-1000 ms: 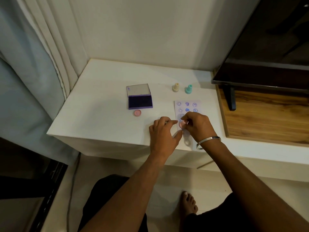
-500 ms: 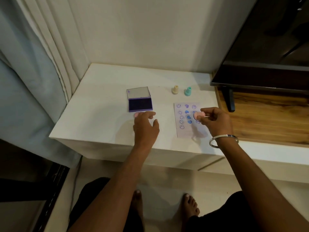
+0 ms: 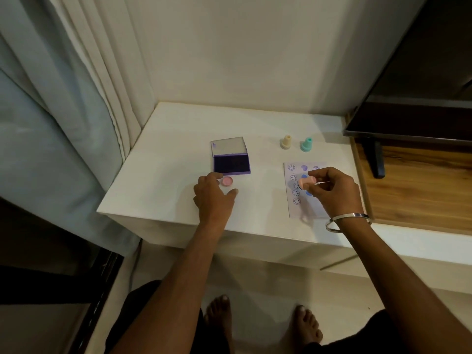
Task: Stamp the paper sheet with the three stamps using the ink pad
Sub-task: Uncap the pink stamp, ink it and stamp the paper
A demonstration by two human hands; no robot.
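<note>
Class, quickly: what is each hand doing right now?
Left hand: open, fingertips at the pink cap, holding nothing.
Right hand: gripping the pink stamp over the paper.

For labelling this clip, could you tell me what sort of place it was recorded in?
Most likely a room in a home, perhaps a living room or bedroom: a flat-screen television stands on a wooden unit, curtains hang at the left, and the person stands barefoot at a low white table.

Left hand (image 3: 213, 194) flat, fingers relaxed; right hand (image 3: 332, 191) raised, fingers curled, pinching.
</note>
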